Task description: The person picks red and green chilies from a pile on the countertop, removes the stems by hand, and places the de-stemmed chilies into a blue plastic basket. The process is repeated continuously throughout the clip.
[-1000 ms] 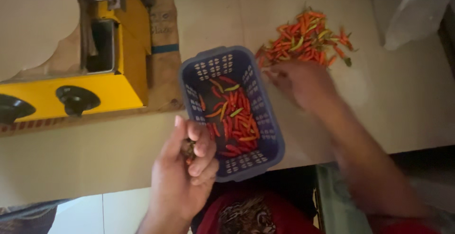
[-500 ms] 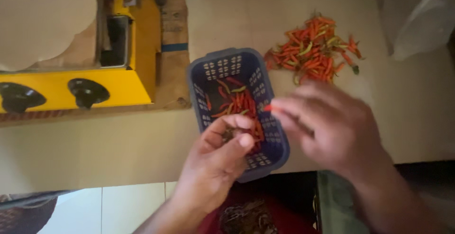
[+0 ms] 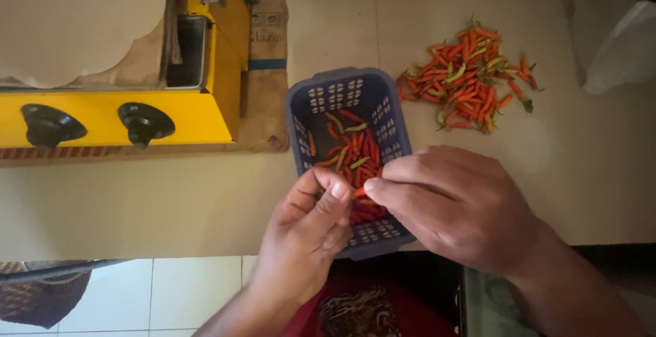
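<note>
A small blue plastic basket (image 3: 335, 91) sits at the counter's front edge with red, orange and green chili peppers (image 3: 352, 149) in it. My left hand (image 3: 307, 234) and my right hand (image 3: 454, 204) meet above the basket's near end. Between their fingertips they pinch one small red chili (image 3: 359, 191). A loose pile of chilies (image 3: 468, 81) with stems lies on the counter beyond and to the right of the basket.
A yellow stove (image 3: 123, 115) with two black knobs stands at the left on a cardboard sheet (image 3: 263, 57). A white plastic bag (image 3: 618, 43) lies at the far right. White floor tiles (image 3: 157, 296) show below the counter edge.
My right hand came back from the chili pile to the basket with a chili. My left hand rose to meet it, and both now pinch the chili.
</note>
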